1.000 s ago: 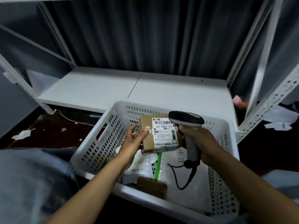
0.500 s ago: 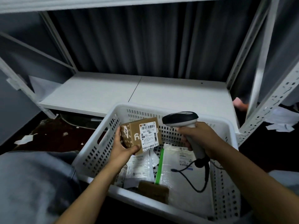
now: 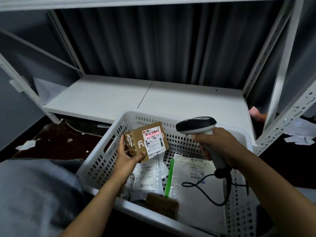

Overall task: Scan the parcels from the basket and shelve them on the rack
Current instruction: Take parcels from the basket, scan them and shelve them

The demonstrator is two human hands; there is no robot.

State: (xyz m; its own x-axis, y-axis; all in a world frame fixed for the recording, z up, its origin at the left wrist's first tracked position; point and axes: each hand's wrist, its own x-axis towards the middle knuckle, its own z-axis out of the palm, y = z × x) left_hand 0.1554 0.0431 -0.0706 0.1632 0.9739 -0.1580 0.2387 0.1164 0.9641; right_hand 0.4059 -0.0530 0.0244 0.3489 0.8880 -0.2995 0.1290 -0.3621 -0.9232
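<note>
Box (image 3: 136, 144) sits further left now, beam on its label (image 3: 154, 142). Your left hand (image 3: 127, 156) grips it, your right hand (image 3: 217, 144) grips the scanner (image 3: 196, 124), and the rack shelf (image 3: 171, 100) is straight ahead.

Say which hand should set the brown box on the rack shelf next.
Left. The left hand grips the brown box over the basket, with the shelf just beyond. The right hand is busy, wrapped round the scanner.

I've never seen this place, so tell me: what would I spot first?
First, the small brown box that the left hand holds over the white basket, its barcode label glowing red. Just right of it, the right hand grips a scanner aimed at that label. Behind them lies a white rack shelf.
</note>
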